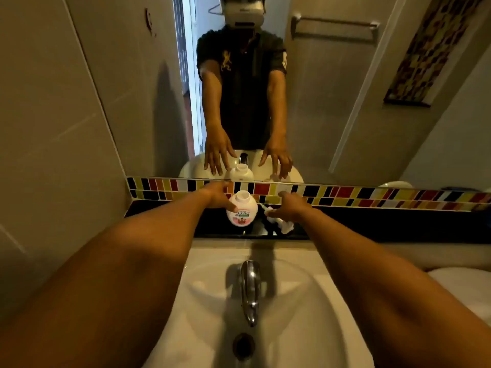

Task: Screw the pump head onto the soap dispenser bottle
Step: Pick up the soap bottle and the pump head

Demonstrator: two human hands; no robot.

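A round white soap dispenser bottle with a pink label stands upright on the black ledge behind the sink, its wide neck uncovered. My left hand reaches around its left side, thumb touching the front of the bottle, fingers spread. The white pump head lies on its side on the ledge just right of the bottle. My right hand hovers over it with fingers apart, touching or nearly touching its top; I cannot tell whether it grips the pump head.
A white sink basin with a chrome tap sits below the black ledge. A mirror above a strip of coloured tiles reflects a person and both hands. A grey wall stands at the left.
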